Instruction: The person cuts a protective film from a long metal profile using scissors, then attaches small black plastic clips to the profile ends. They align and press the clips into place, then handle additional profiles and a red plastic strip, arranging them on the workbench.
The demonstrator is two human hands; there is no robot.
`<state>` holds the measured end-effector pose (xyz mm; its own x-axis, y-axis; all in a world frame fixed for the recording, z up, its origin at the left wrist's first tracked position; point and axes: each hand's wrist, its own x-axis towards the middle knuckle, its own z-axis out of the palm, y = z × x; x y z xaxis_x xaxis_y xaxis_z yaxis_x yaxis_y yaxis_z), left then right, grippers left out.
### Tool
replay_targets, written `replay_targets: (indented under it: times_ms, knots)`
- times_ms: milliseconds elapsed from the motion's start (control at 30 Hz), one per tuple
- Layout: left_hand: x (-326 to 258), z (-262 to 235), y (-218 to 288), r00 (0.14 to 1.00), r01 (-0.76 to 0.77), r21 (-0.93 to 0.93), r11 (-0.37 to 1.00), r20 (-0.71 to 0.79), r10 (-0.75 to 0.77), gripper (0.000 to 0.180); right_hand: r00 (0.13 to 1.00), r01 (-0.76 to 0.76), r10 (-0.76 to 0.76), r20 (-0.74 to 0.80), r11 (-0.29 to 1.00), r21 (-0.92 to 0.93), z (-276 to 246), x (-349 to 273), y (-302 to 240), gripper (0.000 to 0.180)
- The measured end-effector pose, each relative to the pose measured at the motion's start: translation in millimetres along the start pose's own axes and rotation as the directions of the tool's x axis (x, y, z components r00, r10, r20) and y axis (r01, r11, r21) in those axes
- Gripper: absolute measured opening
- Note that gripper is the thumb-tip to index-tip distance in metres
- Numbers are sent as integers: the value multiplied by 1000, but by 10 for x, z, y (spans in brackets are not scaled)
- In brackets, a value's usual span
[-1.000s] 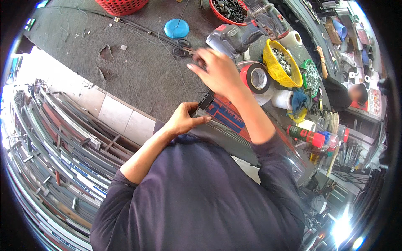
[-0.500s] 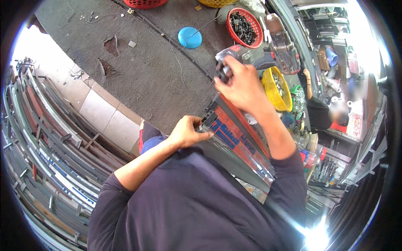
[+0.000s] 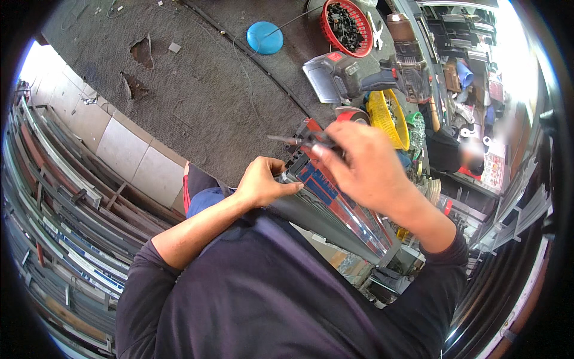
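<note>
My left hand [image 3: 263, 182] is closed around the near end of a long metal profile [image 3: 320, 200], thumb on one side and fingers on the other. A small dark fitting sits at that end. Red and blue printed film covers part of the profile, which runs down to the right. My right hand [image 3: 365, 161] grips a dark hand tool [image 3: 317, 141], slightly blurred, with a slim pointed tip [image 3: 281, 139]. It hovers just above the profile's end, pointing left; its exact kind I cannot make out.
A grey cordless power tool [image 3: 335, 78] lies beyond my right hand. Near it are a red basket of black parts [image 3: 363, 18], a yellow basket [image 3: 382, 122] and a blue disc [image 3: 265, 37]. Metal bars [image 3: 66, 221] are racked at left. Another person's dark sleeve [image 3: 443, 152] shows at right.
My right hand has come back from beside the cordless power tool to the profile's end, bringing the dark tool. My left hand keeps its hold. The view has shifted slightly.
</note>
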<state>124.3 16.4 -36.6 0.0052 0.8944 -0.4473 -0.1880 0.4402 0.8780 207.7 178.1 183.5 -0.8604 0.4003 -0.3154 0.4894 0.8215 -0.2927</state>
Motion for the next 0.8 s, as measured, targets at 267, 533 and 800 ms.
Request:
replay_targets:
  times_ms: [267,533,800]
  knots:
    - [22,18,-46,999,-17,18,1000,-28,18,49,982,-149,161,-97,982,117,-210,27,-209,15]
    - [24,15,-9,1000,-1,-27,1000,-15,1,49,961,-230,250,-120,960,157,-47,-176,12,18]
    - [23,15,-11,1000,4,-16,1000,2,-4,45,872,-249,488,-37,506,826,1016,177,876,31]
